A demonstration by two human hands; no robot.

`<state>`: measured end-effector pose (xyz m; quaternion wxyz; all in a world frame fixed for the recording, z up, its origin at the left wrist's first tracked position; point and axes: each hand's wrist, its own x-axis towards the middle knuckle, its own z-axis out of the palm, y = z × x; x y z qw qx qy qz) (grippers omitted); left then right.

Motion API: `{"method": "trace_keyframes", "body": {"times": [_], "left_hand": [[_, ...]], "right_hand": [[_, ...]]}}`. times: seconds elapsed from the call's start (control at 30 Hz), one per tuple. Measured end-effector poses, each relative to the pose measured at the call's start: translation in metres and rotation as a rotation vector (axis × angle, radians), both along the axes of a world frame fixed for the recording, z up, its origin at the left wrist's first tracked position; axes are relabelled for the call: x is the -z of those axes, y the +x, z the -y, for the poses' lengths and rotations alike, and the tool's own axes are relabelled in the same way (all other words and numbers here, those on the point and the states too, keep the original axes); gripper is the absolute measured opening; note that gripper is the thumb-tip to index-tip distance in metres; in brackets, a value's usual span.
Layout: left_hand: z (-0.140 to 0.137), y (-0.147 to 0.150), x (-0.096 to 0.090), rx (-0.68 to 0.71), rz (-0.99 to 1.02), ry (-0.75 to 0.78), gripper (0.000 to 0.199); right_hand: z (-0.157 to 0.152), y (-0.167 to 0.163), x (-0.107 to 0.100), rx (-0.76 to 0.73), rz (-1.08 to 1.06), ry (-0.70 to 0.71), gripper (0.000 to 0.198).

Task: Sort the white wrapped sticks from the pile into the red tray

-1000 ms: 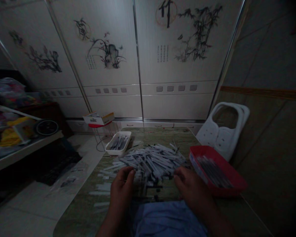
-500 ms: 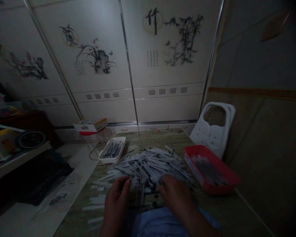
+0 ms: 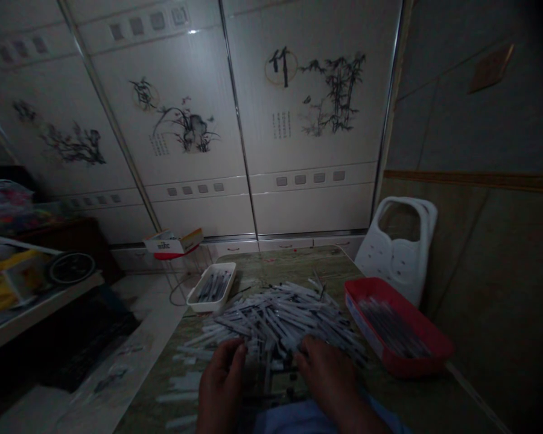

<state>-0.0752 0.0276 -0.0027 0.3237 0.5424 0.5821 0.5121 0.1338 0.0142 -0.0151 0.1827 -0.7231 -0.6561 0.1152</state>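
A heap of pale, slim pens [image 3: 276,313] with some dark ends covers the middle of the table. At its near left edge is my left hand [image 3: 221,377], thumb and fingers curled together. My right hand [image 3: 328,371] is across from it at the heap's near right side, its fingers bent inward and close to the pens. Both hands look closed, but the dim light hides anything between their fingertips. Small dark pieces [image 3: 292,378] lie on the table between the hands. Blue cloth [image 3: 294,416] shows below them.
A white tray [image 3: 193,301] holding pens stands at the back left of the table [image 3: 289,259]. To the right, a red basket [image 3: 405,367] contains more pens. Behind it leans a white plastic chair [image 3: 366,253]. A carton [image 3: 172,244] rests on a red stool beyond the table.
The whole scene sits slightly lower and further right in the picture, as the head view has tilted. Both hands keep nearly the same pose beside the pens.
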Motion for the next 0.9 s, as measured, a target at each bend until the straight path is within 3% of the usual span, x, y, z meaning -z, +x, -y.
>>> {"method": "trace_keyframes", "body": {"times": [0.23,0.63,0.9], "left_hand": [[-0.005,-0.003,0.016,0.021,-0.017,0.029,0.033],[-0.006,0.0,0.017,0.005,-0.101,0.043,0.037],[-0.011,-0.007,0.023,-0.023,-0.176,0.06,0.042]], "right_hand": [[-0.003,0.001,0.006,0.0,0.006,0.024,0.015],[-0.002,0.002,0.005,0.003,-0.036,0.014,0.01],[0.008,0.018,-0.028,0.044,-0.324,0.165,0.024]]}}
